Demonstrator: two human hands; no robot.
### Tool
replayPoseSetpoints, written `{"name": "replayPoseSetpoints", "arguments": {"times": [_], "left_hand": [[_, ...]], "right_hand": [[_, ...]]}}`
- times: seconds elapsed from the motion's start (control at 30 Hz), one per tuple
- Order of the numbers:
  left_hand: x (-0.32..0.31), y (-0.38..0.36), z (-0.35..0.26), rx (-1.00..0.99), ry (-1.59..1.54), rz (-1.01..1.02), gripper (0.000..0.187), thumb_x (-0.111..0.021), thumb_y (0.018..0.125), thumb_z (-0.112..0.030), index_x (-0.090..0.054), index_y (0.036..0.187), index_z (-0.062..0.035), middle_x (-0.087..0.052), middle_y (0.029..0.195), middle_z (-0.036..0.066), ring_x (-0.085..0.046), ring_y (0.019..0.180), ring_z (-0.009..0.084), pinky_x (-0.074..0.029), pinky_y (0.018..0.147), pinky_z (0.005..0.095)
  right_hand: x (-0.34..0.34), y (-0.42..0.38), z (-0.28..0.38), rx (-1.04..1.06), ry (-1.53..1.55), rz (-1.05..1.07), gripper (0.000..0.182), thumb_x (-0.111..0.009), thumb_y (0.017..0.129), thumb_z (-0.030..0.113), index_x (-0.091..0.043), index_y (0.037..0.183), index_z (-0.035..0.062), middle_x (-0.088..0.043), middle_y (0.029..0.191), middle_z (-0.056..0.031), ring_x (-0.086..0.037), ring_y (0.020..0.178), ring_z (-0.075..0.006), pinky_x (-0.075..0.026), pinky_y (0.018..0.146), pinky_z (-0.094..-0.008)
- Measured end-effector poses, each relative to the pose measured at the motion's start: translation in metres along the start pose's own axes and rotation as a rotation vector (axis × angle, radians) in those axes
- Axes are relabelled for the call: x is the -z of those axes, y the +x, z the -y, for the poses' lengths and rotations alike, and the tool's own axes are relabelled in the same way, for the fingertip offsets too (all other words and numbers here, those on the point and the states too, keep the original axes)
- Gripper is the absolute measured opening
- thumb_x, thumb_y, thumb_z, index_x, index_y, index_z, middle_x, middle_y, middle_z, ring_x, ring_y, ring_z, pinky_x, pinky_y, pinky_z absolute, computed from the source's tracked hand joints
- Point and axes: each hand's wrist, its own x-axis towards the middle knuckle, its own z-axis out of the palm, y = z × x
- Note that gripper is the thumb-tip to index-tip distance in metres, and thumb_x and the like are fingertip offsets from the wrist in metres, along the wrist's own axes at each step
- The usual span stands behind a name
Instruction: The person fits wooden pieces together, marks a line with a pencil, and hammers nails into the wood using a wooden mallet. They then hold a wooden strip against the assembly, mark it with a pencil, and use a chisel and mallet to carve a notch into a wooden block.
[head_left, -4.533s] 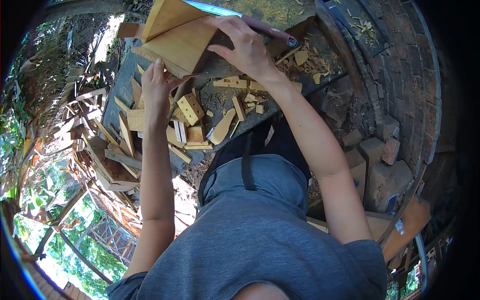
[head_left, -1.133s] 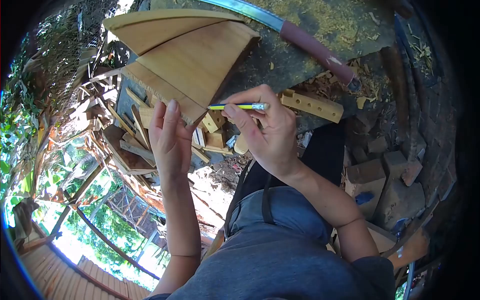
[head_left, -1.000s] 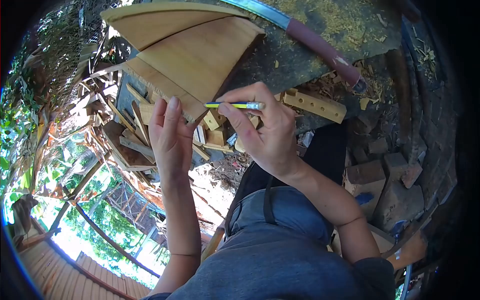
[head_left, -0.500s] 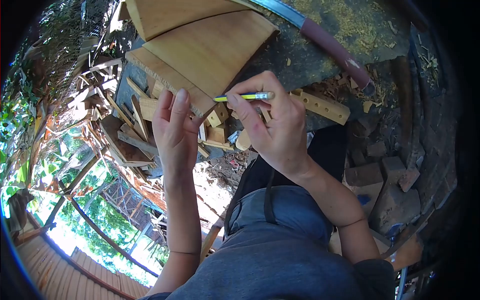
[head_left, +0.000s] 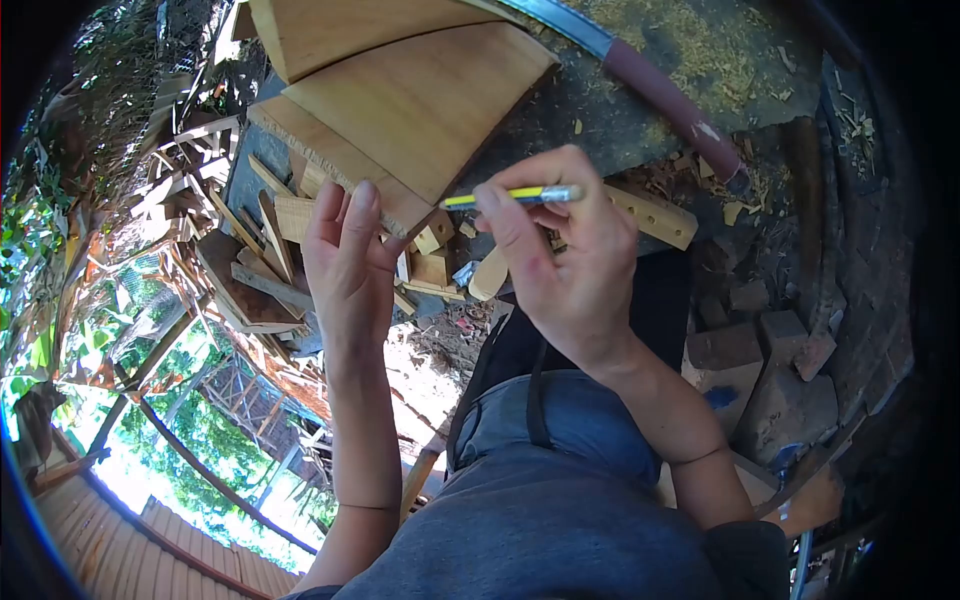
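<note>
My left hand (head_left: 348, 255) holds a narrow wooden strip (head_left: 345, 157) near its lower end, thumb and fingers at its rough front edge. The strip lies along the side of a wide wooden board (head_left: 425, 105). My right hand (head_left: 570, 250) pinches a yellow pencil (head_left: 520, 196) with a pale end. The pencil's tip is at the lower right corner of the strip, beside the board. Another wooden board (head_left: 370, 30) lies behind the wide one.
A curved handle (head_left: 670, 110) crosses the dark worktable (head_left: 600, 120). A wooden block with holes (head_left: 655, 218) lies right of my right hand. Wood scraps (head_left: 255, 275) are piled at the left, and stone-like blocks (head_left: 790, 410) lie at the lower right.
My right hand and the pencil have moved slightly right, with the tip now at the strip's corner. My left hand is almost unchanged.
</note>
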Motion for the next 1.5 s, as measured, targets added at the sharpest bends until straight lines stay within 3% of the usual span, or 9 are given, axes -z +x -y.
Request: {"name": "replayPoseSetpoints", "arguments": {"times": [0.1,0.43,0.53,0.8,0.87,0.97,1.13,1.33,1.5], "left_hand": [[-0.003,0.001,0.001,-0.015,-0.017,0.012,0.037,-0.052,0.104,-0.02,-0.046,0.134,0.0014,-0.058,0.131,0.016,-0.06,0.121,0.0243,-0.055,0.1,0.0467],[-0.004,0.001,-0.002,-0.012,0.007,-0.002,0.038,-0.053,0.104,-0.02,-0.045,0.134,0.0009,-0.056,0.132,0.016,-0.06,0.122,0.0248,-0.056,0.099,0.0474],[-0.003,0.0,0.001,-0.001,0.008,-0.024,0.037,-0.052,0.104,-0.02,-0.045,0.133,0.0012,-0.056,0.131,0.016,-0.06,0.121,0.0247,-0.056,0.099,0.0473],[-0.002,0.001,0.002,-0.024,-0.018,0.015,0.035,-0.051,0.104,-0.019,-0.045,0.132,0.0022,-0.057,0.131,0.016,-0.059,0.122,0.0253,-0.055,0.1,0.048],[-0.002,0.002,0.003,-0.025,-0.019,-0.015,0.034,-0.051,0.104,-0.018,-0.046,0.131,0.0022,-0.057,0.131,0.017,-0.059,0.123,0.026,-0.054,0.101,0.0497],[0.002,0.003,0.001,-0.015,-0.009,0.015,0.033,-0.05,0.104,-0.017,-0.046,0.13,0.0027,-0.056,0.132,0.017,-0.059,0.123,0.0271,-0.052,0.103,0.0516],[0.011,-0.002,0.003,-0.013,-0.062,0.02,0.038,-0.049,0.103,-0.014,-0.043,0.136,0.005,-0.056,0.135,0.018,-0.059,0.123,0.0283,-0.05,0.106,0.0515],[0.036,-0.007,0.021,0.032,-0.134,0.011,0.04,-0.049,0.103,-0.012,-0.043,0.138,0.0069,-0.058,0.133,0.018,-0.06,0.123,0.0275,-0.05,0.106,0.0483],[0.042,-0.006,0.037,0.026,-0.261,0.061,0.038,-0.049,0.103,-0.009,-0.046,0.137,0.0057,-0.059,0.131,0.017,-0.061,0.121,0.0257,-0.05,0.106,0.0461]], "right_hand": [[0.001,0.005,0.0,-0.155,0.012,0.129,0.011,-0.066,0.095,0.004,-0.06,0.096,-0.0046,-0.065,0.086,-0.0094,-0.07,0.077,-0.0121,-0.058,0.068,-0.0237],[0.01,0.003,0.006,-0.309,0.066,0.19,0.012,-0.065,0.096,0.007,-0.059,0.097,-0.0037,-0.068,0.083,-0.0083,-0.07,0.077,-0.0117,-0.057,0.069,-0.0233],[0.005,0.014,0.004,-0.173,0.059,0.119,0.013,-0.066,0.096,0.007,-0.059,0.097,-0.0034,-0.068,0.083,-0.0079,-0.069,0.077,-0.0108,-0.057,0.07,-0.0233],[0.009,0.011,0.002,-0.23,0.025,0.226,0.013,-0.066,0.096,0.008,-0.058,0.096,-0.0031,-0.067,0.083,-0.0077,-0.069,0.078,-0.0102,-0.056,0.066,-0.0235],[0.019,0.009,0.007,-0.337,-0.195,0.52,0.013,-0.065,0.096,0.008,-0.057,0.097,-0.0025,-0.067,0.082,-0.0072,-0.068,0.077,-0.0095,-0.055,0.066,-0.0236],[0.02,-0.014,-0.008,-0.326,0.051,0.211,0.014,-0.067,0.092,0.011,-0.059,0.09,0.0001,-0.068,0.067,-0.0143,-0.072,0.062,-0.0218,-0.055,0.055,-0.033],[0.04,-0.013,-0.008,-0.357,-0.021,0.248,0.016,-0.065,0.094,0.014,-0.058,0.091,-0.0003,-0.068,0.068,-0.0115,-0.07,0.062,-0.0176,-0.053,0.057,-0.0308],[0.06,-0.013,0.0,-0.254,-0.072,0.234,0.015,-0.052,0.1,0.008,-0.061,0.098,-0.0026,-0.058,0.085,-0.011,-0.058,0.073,-0.0176,-0.048,0.073,-0.0344],[0.047,0.0,0.01,0.038,-0.522,0.218,0.028,-0.062,0.095,0.012,-0.061,0.12,-0.0024,-0.054,0.113,-0.015,-0.058,0.093,-0.0277,-0.048,0.081,-0.0354]]}}
